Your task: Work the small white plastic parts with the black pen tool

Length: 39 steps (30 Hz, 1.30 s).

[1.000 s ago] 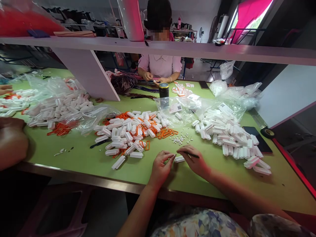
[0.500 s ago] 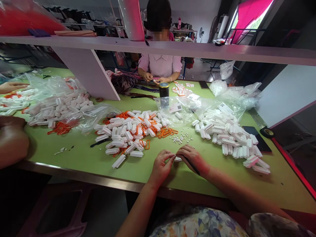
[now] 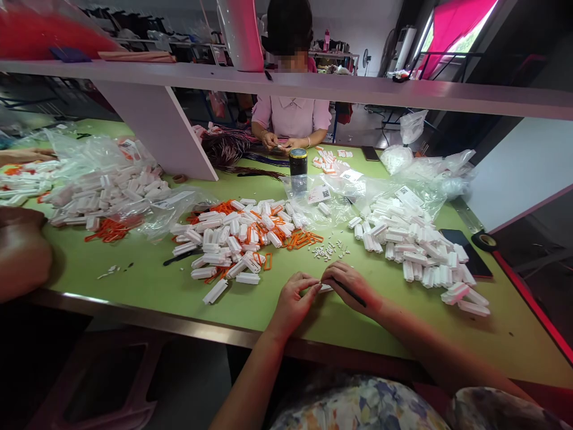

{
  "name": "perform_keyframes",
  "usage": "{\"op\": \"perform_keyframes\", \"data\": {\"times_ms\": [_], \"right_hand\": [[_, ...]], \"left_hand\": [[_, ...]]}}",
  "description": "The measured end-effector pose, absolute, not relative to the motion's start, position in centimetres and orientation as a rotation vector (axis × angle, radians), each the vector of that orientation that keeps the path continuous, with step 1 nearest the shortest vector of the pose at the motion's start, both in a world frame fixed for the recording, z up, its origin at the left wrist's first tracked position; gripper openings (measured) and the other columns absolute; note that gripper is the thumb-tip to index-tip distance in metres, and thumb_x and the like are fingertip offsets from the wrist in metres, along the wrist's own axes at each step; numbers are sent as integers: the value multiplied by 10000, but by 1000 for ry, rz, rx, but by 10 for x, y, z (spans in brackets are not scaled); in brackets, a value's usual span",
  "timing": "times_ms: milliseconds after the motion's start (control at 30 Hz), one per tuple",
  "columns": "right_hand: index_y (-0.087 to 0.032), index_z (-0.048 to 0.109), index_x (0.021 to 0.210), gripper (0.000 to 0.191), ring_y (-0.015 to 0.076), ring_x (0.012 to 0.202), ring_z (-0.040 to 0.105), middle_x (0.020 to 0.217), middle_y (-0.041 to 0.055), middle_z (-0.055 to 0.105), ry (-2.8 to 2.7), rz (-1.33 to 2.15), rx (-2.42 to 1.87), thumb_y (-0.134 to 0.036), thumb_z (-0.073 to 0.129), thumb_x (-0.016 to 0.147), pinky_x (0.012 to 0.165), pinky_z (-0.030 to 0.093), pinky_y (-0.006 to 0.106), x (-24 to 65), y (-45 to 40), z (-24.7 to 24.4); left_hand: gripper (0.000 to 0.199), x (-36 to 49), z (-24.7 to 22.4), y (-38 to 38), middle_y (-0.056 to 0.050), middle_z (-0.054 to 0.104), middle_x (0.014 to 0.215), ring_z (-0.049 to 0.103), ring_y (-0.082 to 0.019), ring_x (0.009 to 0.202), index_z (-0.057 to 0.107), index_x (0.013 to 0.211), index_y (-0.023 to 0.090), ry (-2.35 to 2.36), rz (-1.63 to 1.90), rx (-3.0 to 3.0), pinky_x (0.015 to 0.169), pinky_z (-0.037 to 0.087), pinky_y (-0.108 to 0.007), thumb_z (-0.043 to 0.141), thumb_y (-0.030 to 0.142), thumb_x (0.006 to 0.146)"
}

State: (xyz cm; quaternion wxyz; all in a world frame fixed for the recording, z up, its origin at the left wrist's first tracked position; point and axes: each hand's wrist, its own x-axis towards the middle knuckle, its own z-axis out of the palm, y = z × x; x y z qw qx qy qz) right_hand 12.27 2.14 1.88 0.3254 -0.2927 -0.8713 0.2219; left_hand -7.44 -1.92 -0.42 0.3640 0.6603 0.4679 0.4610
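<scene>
"Head view: how are the fingers standing?"

"The left hand (image 3: 292,298) is pinching thumb and forefinger nearly together, seemingly on a tiny white piece (image 3: 320,285). The right hand (image 3: 356,280) is curling closed around a slim dark tool (image 3: 353,295), its fingertips pointing in just beside the left's."

"What could be going wrong?"

"I'm thinking the tiny white piece could be slipping out, since only the very ends of the fingers are gripping it. A jerk of the tool could also be knocking the white block (image 3: 326,288) askew."

"Where is that block lying?"

"On the table (image 3: 156,286), just under and beyond the fingertips. The right fingers are hiding part of it; I can't tell whether they're touching it."

"And farther out?"

"Small white pins (image 3: 324,252) are lying scattered past the fingertips, so a dropped piece could be getting lost there. A mixed pile (image 3: 233,230) of blocks and orange frames (image 3: 304,240) is sitting left of the fingers, another block pile (image 3: 416,245) right of them."
</scene>
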Motion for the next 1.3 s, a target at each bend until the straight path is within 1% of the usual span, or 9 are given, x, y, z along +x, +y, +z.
{"op": "perform_keyframes", "data": {"times_ms": [133,367,533,633,800,867,967,1133,1300], "right_hand": [[-199,641,955,221,205,863,582,903,70,652,-2406,496,-802,-248,450,1056,802,505,330,125,23,15],[-195,669,964,161,222,868,563,894,76,668,-2583,365,-811,-165,518,1014,783,503,332,126,25,15],[-181,673,1064,191,233,892,561,934,94,663,-2674,239,-778,-144,492,1014,802,513,348,123,22,18],[-179,676,1084,182,245,898,564,948,110,659,-2727,224,-777,-145,518,1001,814,518,368,121,19,18],[-193,657,1014,188,217,888,595,923,83,657,-2471,440,-858,-160,472,1020,807,532,344,124,20,19],[-202,636,987,172,194,880,617,924,60,656,-2242,577,-953,-197,468,1025,820,538,334,128,22,22],[-212,618,985,112,177,861,659,934,38,680,-1923,846,-1062,-293,541,994,832,553,340,133,26,27],[-200,641,1004,312,181,815,698,961,65,733,-1588,1276,-1049,-503,615,934,757,588,344,134,26,24],[-204,635,957,369,199,840,703,900,56,730,-1468,1278,-1073,-564,672,882,777,589,354,132,26,14]], "left_hand": [[172,-75,-7,-18,-63,704,965,663,-192,931,748,1004,214,1291,1276,1676,847,537,-316,607,272,926],[207,-75,-12,-19,-58,700,988,648,-207,974,700,1006,218,1339,1229,1786,901,531,-366,562,149,869],[199,-72,-9,-21,-64,706,1001,639,-234,968,659,1018,207,1350,1082,1902,898,524,-400,630,168,825],[164,-71,-6,-22,-66,708,977,641,-241,943,649,1009,202,1368,1033,1933,876,525,-405,643,207,845],[155,-71,-6,-22,-63,706,974,647,-244,952,651,1001,205,1392,1023,1933,876,520,-398,639,195,846],[162,-71,-6,-22,-61,707,976,647,-247,962,653,997,206,1401,1017,1927,878,517,-398,641,184,837],[154,-72,-7,-22,-57,706,966,647,-247,953,654,979,210,1419,1007,1918,875,514,-400,643,175,829],[148,-72,-7,-21,-57,713,967,652,-248,948,652,978,214,1421,1006,1914,871,515,-404,652,190,832],[134,-71,-10,-22,-57,718,967,655,-242,941,649,976,219,1420,1039,1913,863,522,-397,646,197,844]]}}
